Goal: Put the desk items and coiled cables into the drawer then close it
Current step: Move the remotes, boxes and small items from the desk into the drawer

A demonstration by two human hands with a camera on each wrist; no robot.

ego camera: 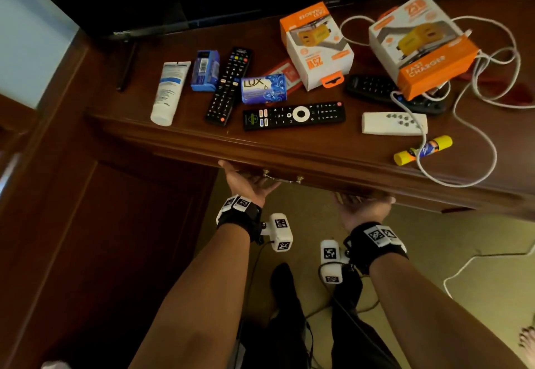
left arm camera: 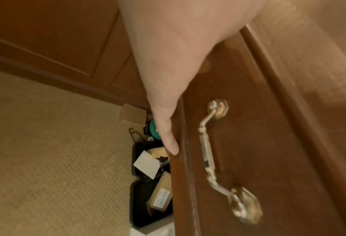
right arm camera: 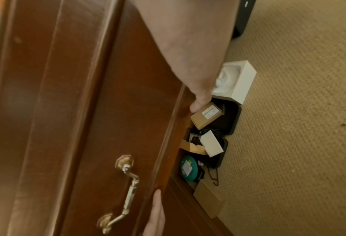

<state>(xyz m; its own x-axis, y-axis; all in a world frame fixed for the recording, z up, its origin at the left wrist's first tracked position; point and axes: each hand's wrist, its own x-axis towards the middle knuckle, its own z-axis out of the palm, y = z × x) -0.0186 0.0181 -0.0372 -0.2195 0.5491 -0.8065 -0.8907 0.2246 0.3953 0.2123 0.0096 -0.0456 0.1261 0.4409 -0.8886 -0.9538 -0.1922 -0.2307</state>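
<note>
Head view: I recorded a dark wooden worktop [ego camera: 333, 148] below a black screen, with beige carpet [ego camera: 477, 253] underneath. On it lay a white tube [ego camera: 169, 92], a small blue box [ego camera: 205, 71], three black remotes, the middle one [ego camera: 293, 115] nearest the front edge, a Lux soap box [ego camera: 264, 88], two orange-and-white charger boxes [ego camera: 317, 46] [ego camera: 421, 44], a white remote [ego camera: 394, 123], a glue stick [ego camera: 423, 150] and a loose white cable [ego camera: 474, 125] that hung over the front edge. All items sat well apart from the drawer front [ego camera: 304, 183] under the lip. My left hand [ego camera: 249, 183] and right hand [ego camera: 363, 209] were palm-up beneath that front; the fingers were hidden under it.

Left wrist view: the left hand [left arm camera: 168, 79] met the lower edge of the drawer front [left arm camera: 248, 143] beside the brass handle [left arm camera: 218, 156]. One finger lay straight along the edge; I could not tell how the rest lay. Below, cartons and black trays cluttered the carpet [left arm camera: 56, 151].

Right wrist view: the right hand [right arm camera: 188, 55] touched the same edge [right arm camera: 107, 111]; its other fingers were out of sight. The picture was blurred.
</note>
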